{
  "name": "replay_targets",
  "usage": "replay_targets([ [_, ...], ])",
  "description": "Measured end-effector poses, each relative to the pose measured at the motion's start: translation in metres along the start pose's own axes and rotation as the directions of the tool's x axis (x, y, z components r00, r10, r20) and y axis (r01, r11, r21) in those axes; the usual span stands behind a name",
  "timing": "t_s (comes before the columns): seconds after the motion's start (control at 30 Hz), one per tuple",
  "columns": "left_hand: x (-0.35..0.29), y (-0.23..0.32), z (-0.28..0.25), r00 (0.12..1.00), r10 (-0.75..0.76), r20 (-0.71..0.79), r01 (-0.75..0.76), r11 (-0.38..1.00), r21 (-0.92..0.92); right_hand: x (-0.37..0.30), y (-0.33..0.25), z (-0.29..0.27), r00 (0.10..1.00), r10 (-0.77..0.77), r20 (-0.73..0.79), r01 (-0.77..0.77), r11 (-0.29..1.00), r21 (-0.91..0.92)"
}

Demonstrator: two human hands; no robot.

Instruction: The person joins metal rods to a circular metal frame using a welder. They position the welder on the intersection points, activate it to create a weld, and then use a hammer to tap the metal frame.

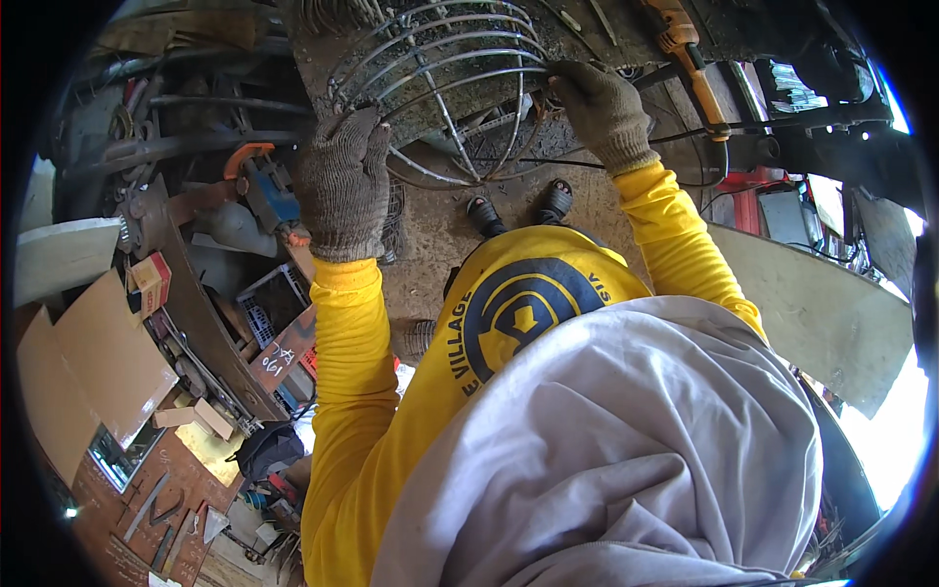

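A rounded cage of bent metal rods [446, 115], with several curved bars crossing straighter ones, rests tilted over the near edge of a dark, dirty work surface [323, 73]. My left hand [342, 181], in a grey-brown knitted glove, is closed on the left side of the cage, near the bar ends. On the opposite side, my right hand [602, 112], gloved alike, has its fingers curled around the end of a rod. Part of each grip is hidden behind the glove. Both forearms are in yellow sleeves.
An orange corded power tool [688, 59] lies right of the cage, its cable hanging down. Left stand a blue and orange tool [271, 192], a small box [150, 284] and cardboard sheets [108, 362]. A large pale board [797, 303] leans at the right. My feet are on the floor below.
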State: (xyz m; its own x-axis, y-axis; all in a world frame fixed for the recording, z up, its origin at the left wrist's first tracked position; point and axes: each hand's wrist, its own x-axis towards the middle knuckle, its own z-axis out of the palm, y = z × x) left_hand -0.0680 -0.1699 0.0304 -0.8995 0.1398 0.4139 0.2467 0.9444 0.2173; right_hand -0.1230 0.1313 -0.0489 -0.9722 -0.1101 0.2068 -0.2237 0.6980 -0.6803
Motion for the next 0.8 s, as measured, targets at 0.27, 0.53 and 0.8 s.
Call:
replay_targets([
  [0.27, 0.0005, -0.0035, 0.0013, 0.998, 0.048, -0.027, -0.047, 0.998, 0.037, -0.0003, -0.0026, -0.0005, 1.0, -0.015, -0.006, 0.015, 1.0, -0.023],
  [0.53, -0.0014, -0.0058, 0.0039, 1.0, 0.029, 0.001, -0.029, 0.999, 0.013, -0.0024, 0.0009, 0.0031, 0.999, 0.046, 0.001, -0.046, 0.999, -0.007],
  [0.8, -0.0014, -0.0049, 0.0032, 1.0, 0.004, 0.019, -0.004, 1.0, -0.009, -0.0018, 0.0033, 0.0049, 1.0, 0.007, -0.026, -0.009, 0.998, -0.065],
])
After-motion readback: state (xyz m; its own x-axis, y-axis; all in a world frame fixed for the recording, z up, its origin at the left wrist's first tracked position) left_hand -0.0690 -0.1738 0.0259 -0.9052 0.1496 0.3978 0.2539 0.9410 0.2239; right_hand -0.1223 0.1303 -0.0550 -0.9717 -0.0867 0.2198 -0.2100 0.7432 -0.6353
